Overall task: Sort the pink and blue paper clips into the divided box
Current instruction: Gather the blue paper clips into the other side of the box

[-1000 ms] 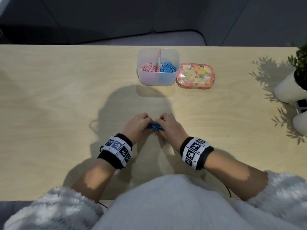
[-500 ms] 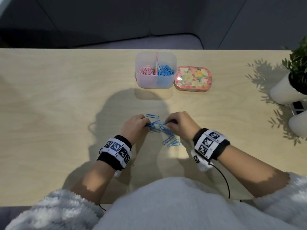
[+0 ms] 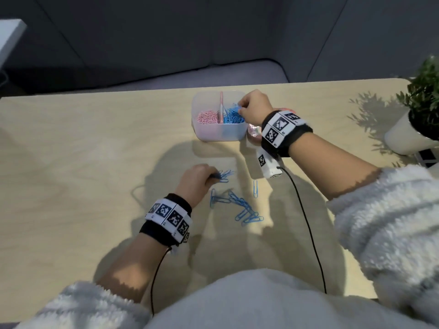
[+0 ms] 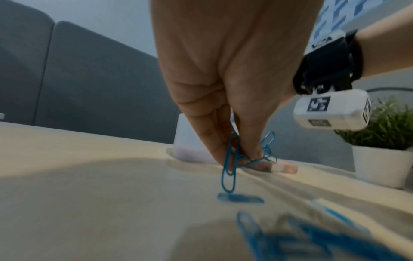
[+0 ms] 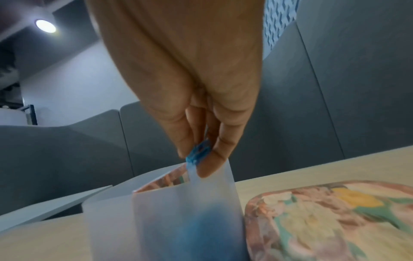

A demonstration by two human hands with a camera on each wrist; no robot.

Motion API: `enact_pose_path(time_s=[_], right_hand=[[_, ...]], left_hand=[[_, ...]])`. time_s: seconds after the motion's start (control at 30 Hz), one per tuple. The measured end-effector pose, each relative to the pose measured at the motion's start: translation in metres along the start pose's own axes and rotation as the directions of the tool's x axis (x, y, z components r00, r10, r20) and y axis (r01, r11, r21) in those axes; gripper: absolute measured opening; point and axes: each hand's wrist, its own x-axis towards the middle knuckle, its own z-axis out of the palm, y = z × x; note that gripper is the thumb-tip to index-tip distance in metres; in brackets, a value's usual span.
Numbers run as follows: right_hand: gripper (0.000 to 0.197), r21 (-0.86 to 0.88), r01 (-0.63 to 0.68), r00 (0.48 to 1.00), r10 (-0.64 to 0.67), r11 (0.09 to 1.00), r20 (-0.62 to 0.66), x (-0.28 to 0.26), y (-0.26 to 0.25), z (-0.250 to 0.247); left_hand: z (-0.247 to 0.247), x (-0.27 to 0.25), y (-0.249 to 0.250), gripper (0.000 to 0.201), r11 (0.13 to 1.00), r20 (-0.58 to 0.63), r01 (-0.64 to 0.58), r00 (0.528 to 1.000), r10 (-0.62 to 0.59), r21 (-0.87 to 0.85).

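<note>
The translucent divided box (image 3: 218, 135) stands at the far middle of the table, pink clips (image 3: 206, 117) in its left half and blue clips (image 3: 234, 117) in its right half. My right hand (image 3: 240, 109) hovers over the right half and pinches a bunch of blue clips (image 5: 199, 152) just above the box wall (image 5: 170, 211). My left hand (image 3: 212, 175) pinches a few blue clips (image 4: 230, 169) low over the table. Several loose blue clips (image 3: 240, 206) lie scattered to its right, with a single clip (image 3: 255, 188) apart from them.
A floral tin lid (image 5: 330, 220) lies just right of the box, mostly hidden by my right wrist in the head view. A white potted plant (image 3: 413, 124) stands at the table's right edge. Black cables (image 3: 306, 224) run from both wrists toward my body.
My right hand has left the pile near my left hand and travelled up to the box with blue clips. The left hand stays at the pile, pinching clips. The camera has tilted.
</note>
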Motion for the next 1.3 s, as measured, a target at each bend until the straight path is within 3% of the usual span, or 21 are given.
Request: enact_pose_path(time_s=[0.13, 0.23, 0.3, 0.37, 0.43, 0.6, 0.73, 0.8, 0.83, 0.9, 1.0, 1.13, 1.3], right_hand=[[0.029, -0.009, 0.048, 0.998, -0.047, 0.999, 0.046, 0.002, -0.005, -0.007], [0.029, 0.138, 0.089, 0.995, -0.081, 0.986, -0.064, -0.009, 0.001, -0.020], [0.025, 0.239, 0.103, 0.987, -0.070, 0.966, -0.142, -0.021, 0.013, -0.027], [0.023, 0.273, 0.131, 0.981, -0.085, 0.953, -0.175, -0.038, 0.026, -0.031], [0.022, 0.264, 0.149, 0.981, -0.109, 0.953, -0.163, -0.056, 0.040, -0.032], [0.015, 0.160, 0.136, 0.989, -0.143, 0.978, 0.037, -0.094, 0.077, -0.013], [0.009, -0.107, 0.075, 0.954, -0.040, 0.991, 0.297, -0.122, 0.099, 0.003], [0.035, -0.175, 0.082, 0.931, -0.013, 0.981, 0.365, -0.137, 0.110, 0.011], [0.048, -0.172, 0.085, 0.925, -0.014, 0.981, 0.380, -0.144, 0.114, 0.014], [0.075, -0.173, 0.136, 0.903, -0.050, 0.975, 0.427, -0.161, 0.115, 0.019], [0.099, -0.281, 0.289, 0.875, -0.133, 0.915, 0.466, -0.178, 0.111, 0.027], [0.086, -0.253, 0.312, 0.896, -0.195, 0.916, 0.398, -0.180, 0.099, 0.042], [0.041, -0.183, 0.255, 0.932, -0.190, 0.950, 0.309, -0.179, 0.083, 0.063]], left_hand=[[-0.031, 0.035, 0.026, 0.017, 0.997, -0.115, 0.008, 0.993, -0.018, -0.080], [-0.053, 0.072, 0.044, 0.010, 0.992, -0.162, 0.054, 0.984, -0.073, -0.118], [-0.062, 0.099, 0.052, 0.018, 0.989, -0.134, 0.134, 0.981, -0.141, -0.059], [-0.066, 0.122, 0.055, 0.008, 0.980, -0.121, 0.198, 0.973, -0.197, -0.004], [-0.064, 0.139, 0.056, 0.019, 0.972, -0.129, 0.225, 0.968, -0.216, 0.060], [-0.062, 0.149, 0.063, 0.034, 0.965, -0.036, 0.206, 0.979, -0.203, 0.165], [-0.059, 0.115, 0.057, 0.022, 0.988, -0.172, 0.032, 0.985, -0.006, 0.148], [-0.044, 0.086, 0.041, 0.022, 0.990, -0.142, -0.032, 0.989, 0.053, 0.141], [-0.033, 0.071, 0.029, 0.024, 0.991, -0.062, -0.039, 0.997, 0.047, 0.128], [-0.009, 0.046, 0.002, 0.050, 0.987, 0.121, -0.026, 0.993, 0.007, 0.156], [0.021, 0.022, -0.025, 0.093, 0.947, 0.190, -0.034, 0.981, -0.029, 0.320], [0.039, 0.004, -0.023, 0.107, 0.951, 0.212, -0.088, 0.977, 0.024, 0.296], [0.051, -0.005, -0.009, 0.056, 0.968, 0.109, -0.178, 0.981, 0.161, 0.175]])
